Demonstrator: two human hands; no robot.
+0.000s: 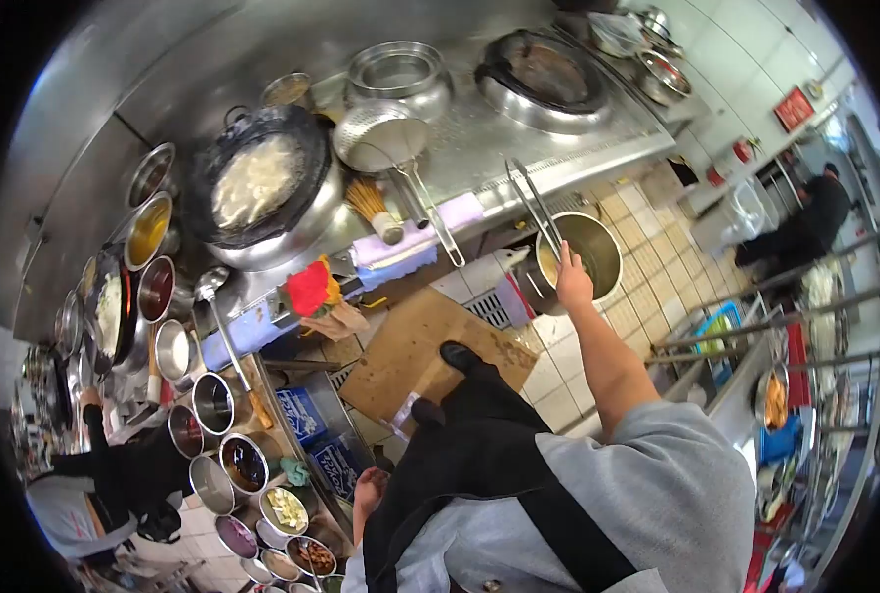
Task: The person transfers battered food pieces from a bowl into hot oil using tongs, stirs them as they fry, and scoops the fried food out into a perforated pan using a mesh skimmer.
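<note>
My right hand (pixel 574 280) is wrapped round the handle end of long metal tongs (pixel 534 203). The tongs point up toward the stove edge, over a deep steel pot (pixel 606 259) standing low beside the counter. Down at my side, against the black apron (pixel 430 484), hangs my left hand (pixel 370 489); its fingers look loosely curled, with no held thing visible, and the apron partly covers it. On the stove sits a wok (pixel 262 183) with pale food in it. A perforated strainer (pixel 385 136) and a bamboo brush (pixel 371 206) lie to its right.
Several seasoning bowls and pots, including a dark sauce pot (pixel 244 465), crowd the left counter. A ladle (pixel 224 321) lies along its edge. Cardboard (pixel 430 351) covers floor tiles under my feet. One person (pixel 114 484) works at left, another (pixel 810 212) stands far right. Metal shelving (pixel 786 326) runs behind me.
</note>
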